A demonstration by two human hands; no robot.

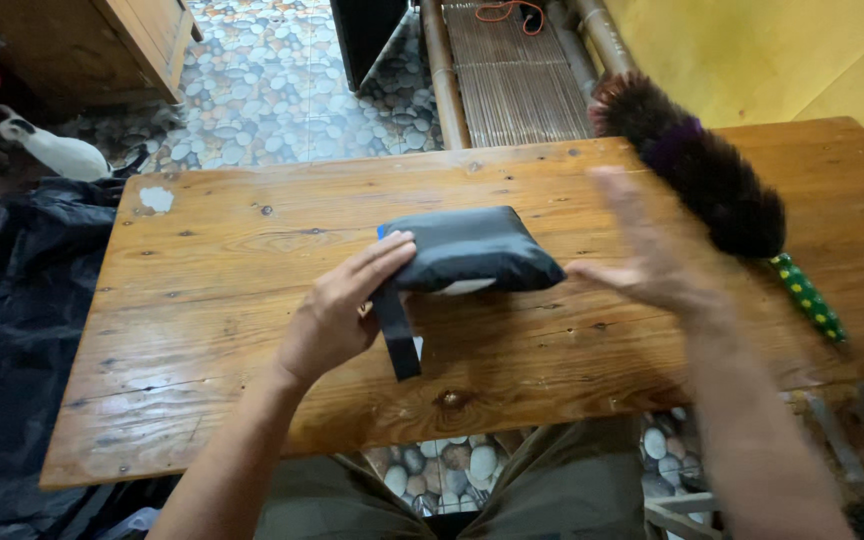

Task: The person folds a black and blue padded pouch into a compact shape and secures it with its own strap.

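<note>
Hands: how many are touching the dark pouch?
1. The left hand rests its fingers on the dark pouch; the blurred right hand hovers beside it, contact unclear.

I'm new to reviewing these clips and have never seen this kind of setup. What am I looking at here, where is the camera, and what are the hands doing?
There is no machine here: a person works with two bare hands. The single picture comes from a camera worn on the person's head, looking down, so the arms reach in from the bottom edge.

The surface is a wooden table standing on a pebble-patterned floor. In the middle lies a small dark folded pouch with a black strap hanging toward the person. The left hand rests its fingers on the pouch's left end, beside the strap. The right hand is open and blurred, its fingertips at the pouch's right corner; it grips nothing. Behind it lies a dark feather duster with a green dotted handle.
</note>
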